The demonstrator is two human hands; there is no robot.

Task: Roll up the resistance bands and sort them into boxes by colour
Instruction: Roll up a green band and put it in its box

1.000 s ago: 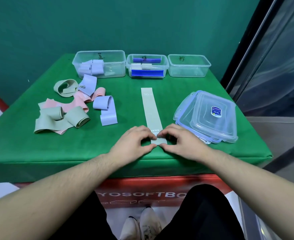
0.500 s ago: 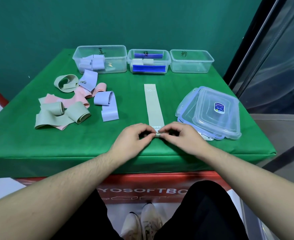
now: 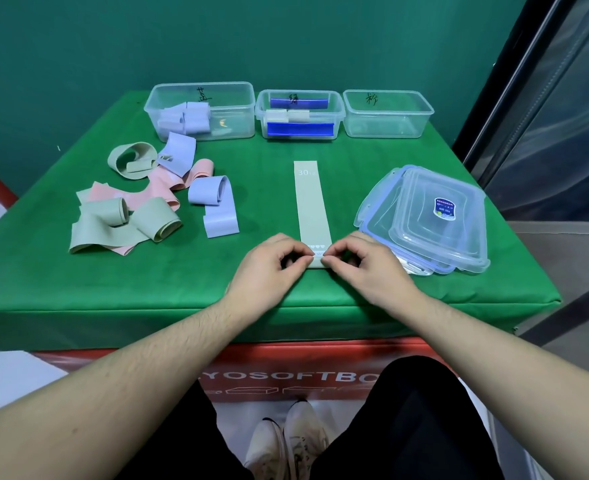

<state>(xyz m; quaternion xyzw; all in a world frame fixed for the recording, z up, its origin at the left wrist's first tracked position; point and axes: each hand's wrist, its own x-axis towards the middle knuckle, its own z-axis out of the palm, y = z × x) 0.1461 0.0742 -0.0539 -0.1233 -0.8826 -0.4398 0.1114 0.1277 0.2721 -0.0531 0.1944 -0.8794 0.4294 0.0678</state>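
Staged sorting station in a gym-like or studio room, not a home.

Plain teal wall point(image 3: 286, 39) closes the space beyond the fingers point(image 3: 307, 259); the counter point(image 3: 268, 168) under them is a padded block wrapped in green cloth, sitting on a red base point(image 3: 300, 355) printed with partial lettering "YOSOFTBO", which suggests a soft plyo box. Three clear boxes point(image 3: 388, 114) with handwritten labels line the far edge, loose resistance bands point(image 3: 130, 206) lie left of the fingers, stacked clear lids point(image 3: 435, 220) right. A dark-framed glass panel point(image 3: 563, 116) stands further right.
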